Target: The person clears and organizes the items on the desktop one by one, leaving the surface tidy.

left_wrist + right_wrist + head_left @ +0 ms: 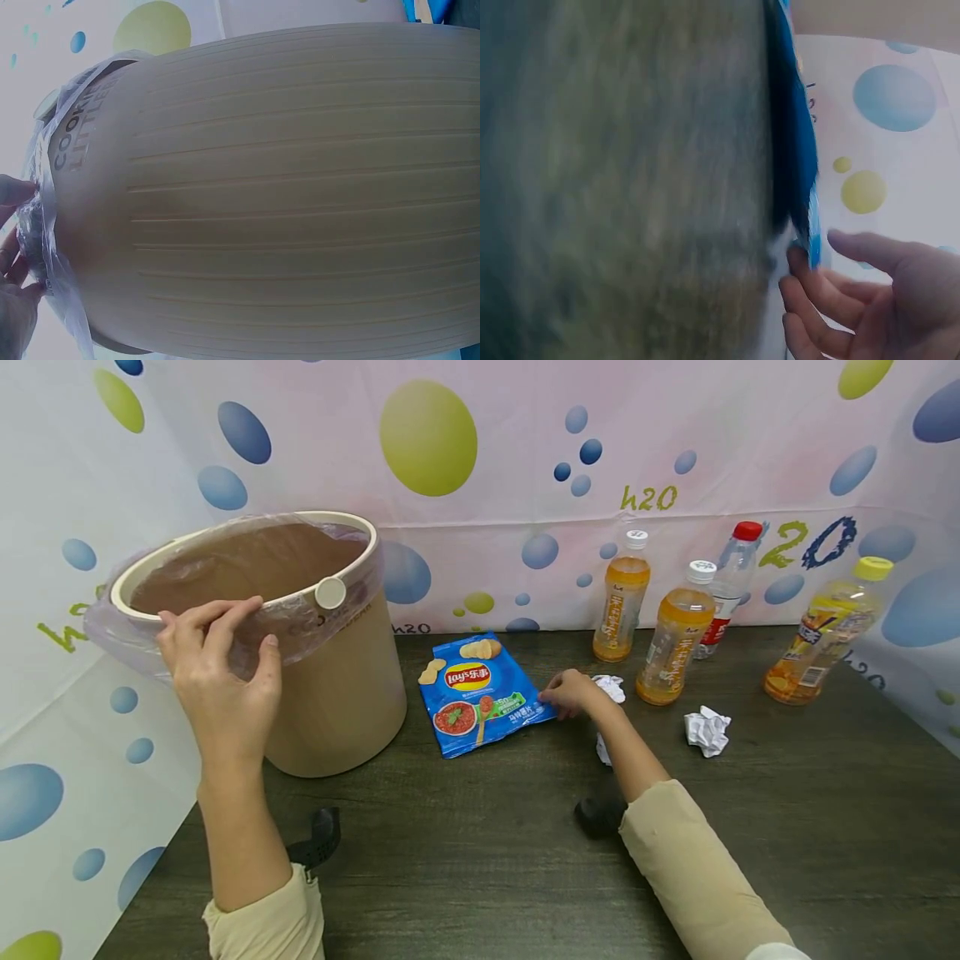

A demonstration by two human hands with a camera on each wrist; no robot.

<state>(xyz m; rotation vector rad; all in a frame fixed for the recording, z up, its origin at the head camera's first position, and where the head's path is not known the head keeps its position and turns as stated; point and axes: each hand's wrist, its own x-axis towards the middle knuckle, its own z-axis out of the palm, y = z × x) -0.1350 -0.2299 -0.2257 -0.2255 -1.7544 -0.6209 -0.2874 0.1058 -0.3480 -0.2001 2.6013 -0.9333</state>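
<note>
A beige trash can (337, 702) with a clear plastic liner (300, 639) folded over its rim stands at the left. My left hand (221, 668) grips the near side of the rim, fingers bent over the top and thumb outside on the liner. In the left wrist view, the fingertips (22, 195) are at the liner's edge. A blue Lay's chip bag (468, 681) lies beside the can. My right hand (573, 692) pinches its lower right corner; in the right wrist view the index finger (799, 259) is under that corner, with the thumb (862, 247) opposite.
Crumpled paper balls lie around my right forearm, one (707, 731) further right. Two orange-drink bottles (621, 602) (675, 643), a red-capped bottle (727, 593) and a yellow-capped bottle (825, 635) stand at the back right. A patterned cloth (495, 443) hangs behind the dark table (465, 860).
</note>
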